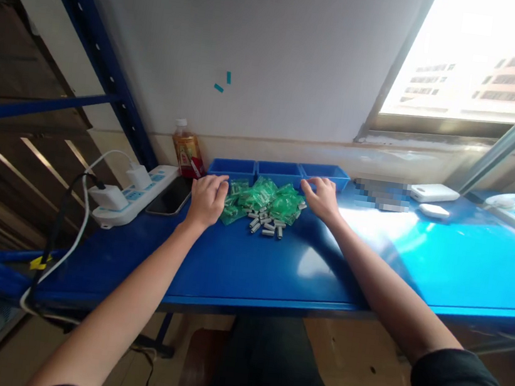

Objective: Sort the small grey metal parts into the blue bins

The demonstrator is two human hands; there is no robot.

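Left hand: the left hand (207, 199) lies palm down at the left edge of the pile of green packets (264, 197). Its fingers are loosely bent and close together, with the tips touching the nearest packets. It has closed around nothing.
Right hand: the right hand (320, 198) lies palm down at the right edge of the pile. Its fingers are stretched out and slightly spread, pointing up and left toward the pile's far corner. It holds nothing that can be seen, and whether the fingertips touch a packet cannot be told.
Pile of green packets: it sits on the blue table (419, 259) between the two hands, heaped loosely.
Small grey pieces (265, 224): short cylinders scattered just in front of the pile, some touching its near edge.
Blue trays (279, 170): three in a row just behind the pile, against the wall.
Bottle (187, 153): upright, behind and to the left of the pile, beside the leftmost tray.
Phone (170, 197): flat and dark, left of the pile, just beyond the left hand.
Power strip (136, 199): further left of the pile than the phone, with white chargers (109, 197) and cables plugged in.
White boxes (434, 192): two, well to the right of the pile, under the window.
Tape bits (223, 82): two teal scraps on the wall, high above the pile.
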